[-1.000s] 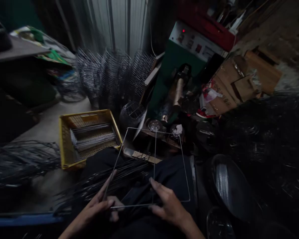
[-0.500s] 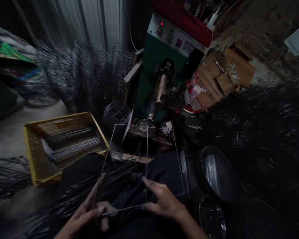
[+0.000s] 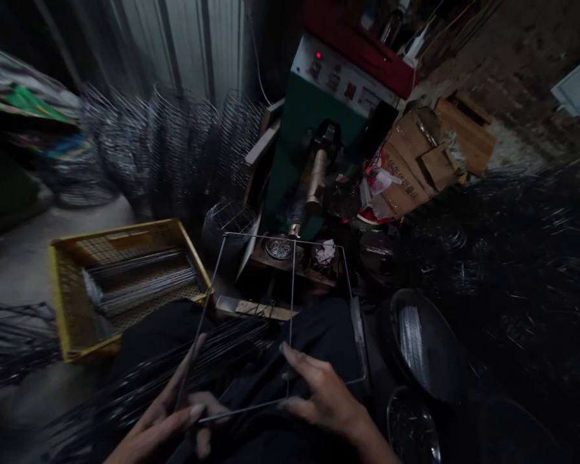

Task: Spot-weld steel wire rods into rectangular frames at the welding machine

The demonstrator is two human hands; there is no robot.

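A thin rectangular wire frame (image 3: 292, 290) with a rod down its middle is held out over my lap. At its near left corner my left hand (image 3: 174, 412) is closed on the wire, with the side wire running up past the fingers. My right hand (image 3: 321, 390) grips the frame near the lower end of the middle rod, thumb and fingers around the wire. The frame's far edge appears by the copper-coloured tip (image 3: 294, 229) of a green machine (image 3: 290, 135) resembling a spot welder; I cannot tell whether they touch. Loose wire rods (image 3: 222, 348) lie across my lap.
A yellow crate (image 3: 58, 296) holding wire rods stands at left. Stacked wire baskets (image 3: 167, 142) line the back. A dish of small metal pieces (image 3: 279, 247) sits below the tip. To the right are a cardboard box (image 3: 406, 161) and a dark basin (image 3: 439, 348) with a rod bundle.
The wire frame's far edge has shifted slightly right and up in view, its right side most. Both hands keep their hold, and the whole view has moved a little.
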